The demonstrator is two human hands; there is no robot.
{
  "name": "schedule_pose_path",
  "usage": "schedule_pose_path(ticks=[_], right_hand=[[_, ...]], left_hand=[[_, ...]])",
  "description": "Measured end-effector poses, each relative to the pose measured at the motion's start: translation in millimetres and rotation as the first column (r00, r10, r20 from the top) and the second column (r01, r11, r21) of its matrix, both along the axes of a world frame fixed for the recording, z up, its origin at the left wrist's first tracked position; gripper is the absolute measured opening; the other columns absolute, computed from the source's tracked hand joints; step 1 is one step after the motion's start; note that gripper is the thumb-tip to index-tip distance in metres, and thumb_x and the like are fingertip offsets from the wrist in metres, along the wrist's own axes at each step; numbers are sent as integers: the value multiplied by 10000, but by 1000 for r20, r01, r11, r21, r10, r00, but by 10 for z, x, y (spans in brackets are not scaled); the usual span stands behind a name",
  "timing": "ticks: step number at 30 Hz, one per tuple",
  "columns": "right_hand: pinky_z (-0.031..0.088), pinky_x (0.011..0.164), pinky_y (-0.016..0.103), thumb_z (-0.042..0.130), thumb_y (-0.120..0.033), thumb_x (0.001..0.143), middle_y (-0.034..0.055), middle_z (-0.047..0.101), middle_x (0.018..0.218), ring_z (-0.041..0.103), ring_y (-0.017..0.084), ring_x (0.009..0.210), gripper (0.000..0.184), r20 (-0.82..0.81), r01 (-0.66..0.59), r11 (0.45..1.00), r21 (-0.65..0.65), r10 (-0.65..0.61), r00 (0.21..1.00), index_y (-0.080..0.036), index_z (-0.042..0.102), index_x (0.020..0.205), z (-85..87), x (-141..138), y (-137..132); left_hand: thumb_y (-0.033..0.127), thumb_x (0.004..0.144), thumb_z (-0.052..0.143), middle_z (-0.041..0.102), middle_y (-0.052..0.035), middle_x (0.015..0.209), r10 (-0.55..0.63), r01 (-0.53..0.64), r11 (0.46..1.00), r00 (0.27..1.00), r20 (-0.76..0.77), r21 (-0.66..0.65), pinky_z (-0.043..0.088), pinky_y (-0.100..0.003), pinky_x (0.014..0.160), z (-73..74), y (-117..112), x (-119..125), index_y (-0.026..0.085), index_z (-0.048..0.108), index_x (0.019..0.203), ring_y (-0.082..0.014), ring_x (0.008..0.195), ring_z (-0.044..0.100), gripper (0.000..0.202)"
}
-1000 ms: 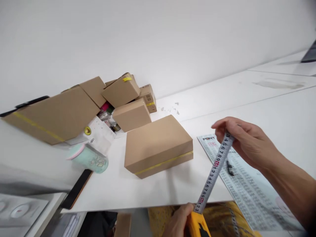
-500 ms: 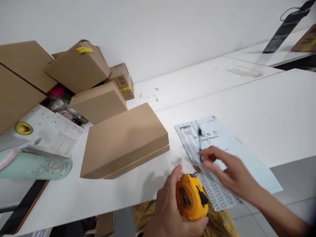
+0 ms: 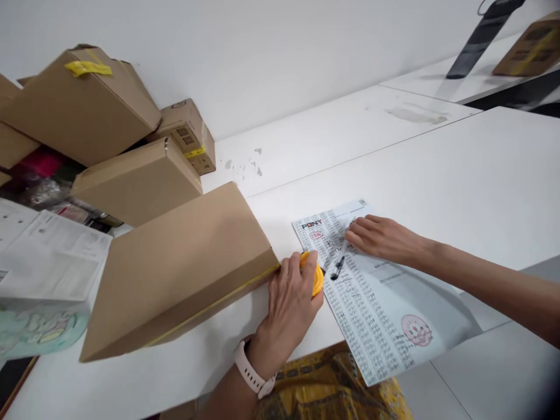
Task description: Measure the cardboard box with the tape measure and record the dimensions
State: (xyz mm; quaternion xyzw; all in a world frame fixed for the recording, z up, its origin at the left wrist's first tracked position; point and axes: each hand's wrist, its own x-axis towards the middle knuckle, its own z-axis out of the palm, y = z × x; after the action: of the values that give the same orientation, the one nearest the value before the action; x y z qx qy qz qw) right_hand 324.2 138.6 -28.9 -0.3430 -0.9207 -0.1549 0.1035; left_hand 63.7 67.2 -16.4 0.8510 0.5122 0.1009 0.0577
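My left hand (image 3: 293,291) is wrapped over a yellow tape measure (image 3: 315,283), at the front right corner of a closed cardboard box (image 3: 188,251). Its blade does not show. My right hand (image 3: 376,234) pinches the far end of a pen (image 3: 340,265) with a clear barrel and black end. The pen slants over a printed testing report (image 3: 371,315), a light-blue sheet with a red round stamp that reaches past the table's front edge.
More cardboard boxes (image 3: 135,186) are stacked at the back left. A white printed carton (image 3: 56,256) and a mint-green bottle (image 3: 39,332) stand left of the box. At the far right are a dark bottle (image 3: 476,44) and another box (image 3: 529,46) on the white table (image 3: 437,169).
My left hand has carried the tape measure from the table's front edge up to the box corner. My right hand has moved up the report and closed on the pen, whose angle has changed.
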Motion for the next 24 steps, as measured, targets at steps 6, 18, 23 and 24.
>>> schedule_pose_path(ticks=[6, 18, 23, 24], right_hand=[[467, 555, 338, 538, -315, 971, 43, 657, 730, 623, 190, 626, 156, -702, 308, 822, -479, -569, 428, -228, 605, 860, -37, 150, -296], [372, 515, 283, 638, -533, 933, -24, 551, 707, 442, 120, 580, 320, -562, -59, 562, -825, -808, 176, -235, 586, 830, -208, -150, -581], [494, 629, 321, 670, -519, 910, 28, 632, 866, 577, 175, 742, 274, -605, -186, 577, -795, -772, 195, -255, 645, 978, -205, -146, -539], [489, 613, 318, 689, -511, 897, 25, 627, 847, 572, 173, 726, 270, -608, -189, 579, -793, -771, 188, -254, 646, 965, -220, -148, -534]], left_hand=[[220, 880, 701, 632, -130, 1300, 57, -54, 997, 996, -63, 50, 630, -416, 755, -66, 233, 6, 185, 491, 1446, -303, 1115, 636, 605], [355, 956, 612, 725, -154, 1275, -318, 343, 885, 939, -129, 316, 560, -336, 816, -149, -317, 484, 50, 658, 1286, -226, 935, 692, 452], [694, 854, 611, 548, -241, 1488, -280, 318, 934, 935, -218, 164, 550, -319, 643, -211, -383, 712, 49, 580, 1376, -188, 707, 678, 830], [719, 830, 619, 535, -252, 1494, -289, 326, 933, 931, -223, 151, 541, -317, 617, -219, -370, 722, 57, 582, 1368, -181, 671, 669, 855]])
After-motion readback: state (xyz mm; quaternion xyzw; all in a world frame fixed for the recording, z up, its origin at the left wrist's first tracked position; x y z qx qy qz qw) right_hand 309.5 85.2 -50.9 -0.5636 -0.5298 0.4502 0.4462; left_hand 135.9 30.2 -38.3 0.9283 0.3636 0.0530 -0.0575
